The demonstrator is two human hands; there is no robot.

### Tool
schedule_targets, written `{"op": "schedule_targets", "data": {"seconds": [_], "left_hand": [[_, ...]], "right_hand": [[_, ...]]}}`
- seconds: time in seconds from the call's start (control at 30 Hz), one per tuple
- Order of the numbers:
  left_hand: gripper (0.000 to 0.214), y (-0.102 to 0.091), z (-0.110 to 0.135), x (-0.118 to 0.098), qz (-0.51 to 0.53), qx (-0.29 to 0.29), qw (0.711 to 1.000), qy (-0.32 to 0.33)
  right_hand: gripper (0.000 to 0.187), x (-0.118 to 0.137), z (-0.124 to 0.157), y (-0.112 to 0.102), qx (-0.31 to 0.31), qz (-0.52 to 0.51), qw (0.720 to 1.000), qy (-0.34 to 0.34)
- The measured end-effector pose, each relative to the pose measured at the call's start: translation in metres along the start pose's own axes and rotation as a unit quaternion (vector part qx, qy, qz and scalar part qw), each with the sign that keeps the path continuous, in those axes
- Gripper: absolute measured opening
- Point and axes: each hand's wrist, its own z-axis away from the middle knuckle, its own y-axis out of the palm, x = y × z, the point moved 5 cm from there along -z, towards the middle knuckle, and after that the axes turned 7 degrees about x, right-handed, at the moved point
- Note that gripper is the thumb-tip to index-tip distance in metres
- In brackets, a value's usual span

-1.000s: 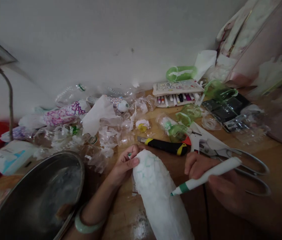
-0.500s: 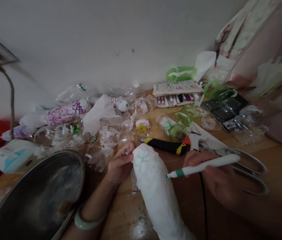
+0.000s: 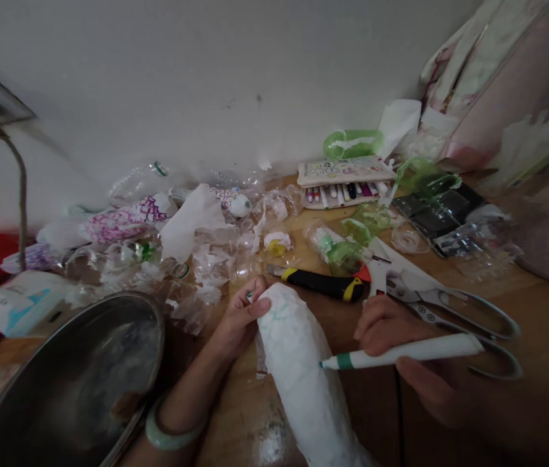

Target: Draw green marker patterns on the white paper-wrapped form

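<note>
Left hand (image 3: 241, 320) pinching one white form (image 3: 298, 363), bottom cut off below grip; right hand (image 3: 430, 384) pinching one marker (image 3: 417, 349); one knife (image 3: 321, 283) beyond.

A: What are the hands holding?

B: The left hand (image 3: 241, 319) pinches the far end of a white paper-wrapped form (image 3: 298, 363) with faint green lines. The right hand (image 3: 430, 384) holds a green marker (image 3: 410, 352), its tip at the form's surface; contact is unclear.

A: And around the form?

B: Just beyond it, a utility knife (image 3: 320, 282); to its right, scissors (image 3: 427, 296); to its left, a metal basin (image 3: 60, 363).
</note>
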Motion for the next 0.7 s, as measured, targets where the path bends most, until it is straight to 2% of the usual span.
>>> {"op": "schedule_targets", "data": {"seconds": [0.17, 0.33, 0.4, 0.53, 0.63, 0.7], "left_hand": [[0.047, 0.001, 0.001, -0.001, 0.004, 0.003, 1.000, 0.003], [0.045, 0.005, 0.000, -0.004, 0.013, 0.018, 1.000, 0.010], [0.045, 0.005, 0.000, -0.004, 0.016, 0.022, 1.000, 0.014], [0.042, 0.004, 0.001, -0.004, 0.018, 0.017, 1.000, 0.019], [0.039, 0.003, 0.001, -0.003, 0.015, 0.014, 1.000, 0.017], [0.038, 0.002, 0.001, -0.003, 0.014, 0.012, 1.000, 0.015]], "right_hand": [[0.022, -0.007, 0.002, 0.002, 0.025, -0.019, 0.999, 0.011], [0.022, -0.026, 0.008, -0.005, -0.090, -0.059, 0.993, 0.050], [0.021, -0.028, 0.010, -0.005, -0.102, -0.083, 0.990, 0.055], [0.023, -0.014, 0.009, 0.003, -0.058, -0.098, 0.993, 0.036], [0.024, 0.000, 0.004, 0.009, -0.020, -0.047, 0.999, 0.005], [0.025, 0.007, 0.001, 0.015, 0.029, -0.002, 0.999, -0.012]]}}
